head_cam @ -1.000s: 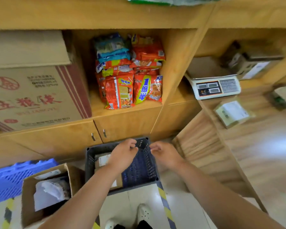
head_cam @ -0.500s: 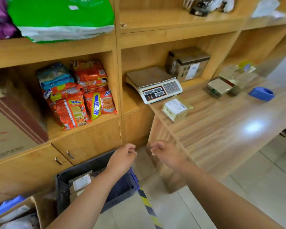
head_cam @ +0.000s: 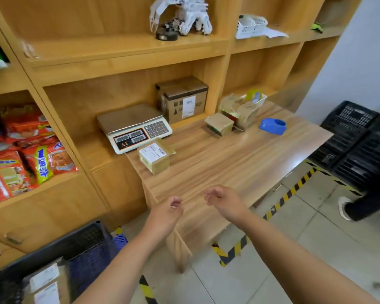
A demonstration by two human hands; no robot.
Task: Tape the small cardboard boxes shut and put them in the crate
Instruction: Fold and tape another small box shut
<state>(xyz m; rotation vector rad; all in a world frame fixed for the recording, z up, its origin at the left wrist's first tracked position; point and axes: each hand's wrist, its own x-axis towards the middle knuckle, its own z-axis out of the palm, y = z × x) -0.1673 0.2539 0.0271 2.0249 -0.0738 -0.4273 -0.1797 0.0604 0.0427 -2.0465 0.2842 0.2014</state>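
Wooden counter [head_cam: 239, 163] bears labelled box [head_cam: 155, 157]; left hand [head_cam: 165, 213], right hand [head_cam: 225, 200] grip slack, empty

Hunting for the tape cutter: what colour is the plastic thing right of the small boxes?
The plastic thing is blue; head view shows it best.

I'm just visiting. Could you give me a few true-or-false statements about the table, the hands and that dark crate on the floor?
1. The left hand and the right hand hold nothing. True.
2. A labelled box sits on the table next to the scale. True.
3. The blue tape dispenser rests on the scale. False: it lies on the table, well apart from it.
4. The crate holds no boxes. False: labelled boxes lie inside.
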